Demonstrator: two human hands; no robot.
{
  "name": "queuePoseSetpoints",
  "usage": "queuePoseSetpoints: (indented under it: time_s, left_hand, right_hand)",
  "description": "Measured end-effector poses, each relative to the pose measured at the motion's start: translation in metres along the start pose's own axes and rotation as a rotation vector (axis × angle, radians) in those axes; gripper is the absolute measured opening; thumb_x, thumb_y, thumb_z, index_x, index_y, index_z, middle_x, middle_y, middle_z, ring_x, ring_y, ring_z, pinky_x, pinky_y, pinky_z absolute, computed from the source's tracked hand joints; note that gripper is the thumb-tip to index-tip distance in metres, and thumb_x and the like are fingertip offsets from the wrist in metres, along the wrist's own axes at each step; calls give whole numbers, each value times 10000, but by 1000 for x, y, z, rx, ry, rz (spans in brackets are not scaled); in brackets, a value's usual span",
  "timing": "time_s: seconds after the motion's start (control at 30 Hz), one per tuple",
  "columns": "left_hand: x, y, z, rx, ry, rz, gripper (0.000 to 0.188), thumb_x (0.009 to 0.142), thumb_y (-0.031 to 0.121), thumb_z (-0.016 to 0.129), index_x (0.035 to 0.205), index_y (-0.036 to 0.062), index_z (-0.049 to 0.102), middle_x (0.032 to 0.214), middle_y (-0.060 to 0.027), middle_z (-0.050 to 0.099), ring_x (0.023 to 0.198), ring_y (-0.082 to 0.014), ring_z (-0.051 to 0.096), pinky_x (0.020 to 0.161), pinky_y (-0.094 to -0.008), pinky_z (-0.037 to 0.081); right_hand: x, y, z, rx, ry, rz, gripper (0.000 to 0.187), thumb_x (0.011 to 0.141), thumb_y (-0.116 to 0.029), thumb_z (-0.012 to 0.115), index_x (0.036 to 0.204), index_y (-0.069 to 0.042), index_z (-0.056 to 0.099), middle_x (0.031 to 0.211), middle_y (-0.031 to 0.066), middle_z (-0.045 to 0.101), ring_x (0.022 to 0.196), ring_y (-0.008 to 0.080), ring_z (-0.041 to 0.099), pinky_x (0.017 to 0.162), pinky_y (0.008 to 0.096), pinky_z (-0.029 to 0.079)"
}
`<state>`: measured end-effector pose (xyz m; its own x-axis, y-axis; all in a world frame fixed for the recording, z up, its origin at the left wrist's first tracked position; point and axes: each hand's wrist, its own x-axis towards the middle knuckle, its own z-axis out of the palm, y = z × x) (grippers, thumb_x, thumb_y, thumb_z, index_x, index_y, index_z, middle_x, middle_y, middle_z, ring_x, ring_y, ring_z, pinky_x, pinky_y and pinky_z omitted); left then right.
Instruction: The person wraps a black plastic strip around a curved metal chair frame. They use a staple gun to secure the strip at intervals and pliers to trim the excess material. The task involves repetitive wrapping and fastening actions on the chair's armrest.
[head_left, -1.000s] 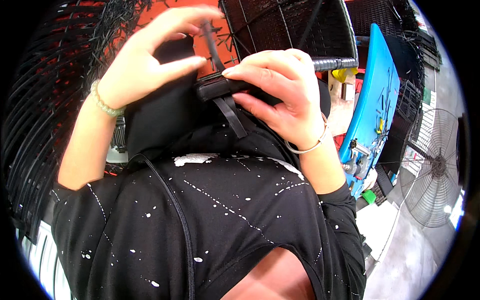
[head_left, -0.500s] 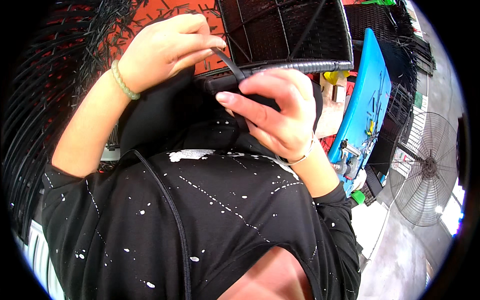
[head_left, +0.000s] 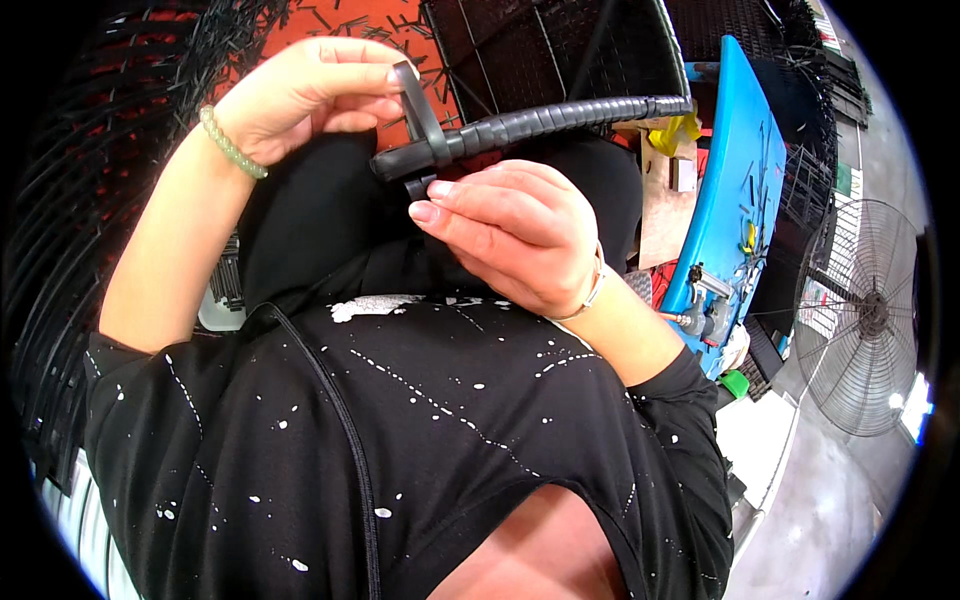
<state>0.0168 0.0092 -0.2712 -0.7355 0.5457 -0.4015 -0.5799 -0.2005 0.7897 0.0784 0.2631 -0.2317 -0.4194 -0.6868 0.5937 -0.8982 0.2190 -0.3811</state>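
Across my lap lies a black frame bar (head_left: pixel 560 118) wound with flat dark strip, the edge of a black woven panel (head_left: pixel 550 55). A flat dark grey strip (head_left: pixel 422 118) loops over the bar near its left end. My left hand (head_left: pixel 305 95), wearing a beaded bracelet, pinches the strip's upper part between thumb and fingers. Just below the bar, my right hand (head_left: pixel 525 228) pinches the strip's black lower part between thumb and forefinger. The strip's far end is hidden by that hand.
To the right stands a blue tabletop (head_left: pixel 725 190) with dark strip scraps and a metal tool (head_left: pixel 708 300). A wire-caged fan (head_left: pixel 870 312) stands beyond it. Black strands (head_left: pixel 60 230) hang at far left. Cut scraps litter a red surface (head_left: pixel 340 18).
My right hand has moved down and left, from over the bar to below it, uncovering the wrapped bar. My left hand has shifted slightly left, and the strip now stands up in a loop.
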Motion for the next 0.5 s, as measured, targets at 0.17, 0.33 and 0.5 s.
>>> queuePoseSetpoints:
  time_s: [0.17,0.33,0.5]
  left_hand:
    - [2,-15,4,-102,4,-84,146,952,152,670,1070,67,672,920,38,689,734,-21,642,690,-160,548]
    - [3,-19,6,83,38,-28,123,936,139,673,1033,69,697,895,37,686,737,-37,614,725,-186,509]
    - [3,-19,11,240,-38,-6,86,928,109,673,996,58,687,869,28,684,753,-38,605,725,-197,490]
  right_hand:
    - [-4,-2,0,-3,-1,25,321,719,-72,736,1039,-44,737,1000,63,689,804,211,689,682,333,563]
    - [-4,-2,-1,-17,-10,40,301,738,-88,726,1036,-49,738,1005,56,691,819,203,693,699,327,561]
    - [0,-5,-3,3,-26,66,316,726,-48,762,1042,-49,747,1003,60,703,827,205,702,715,334,566]
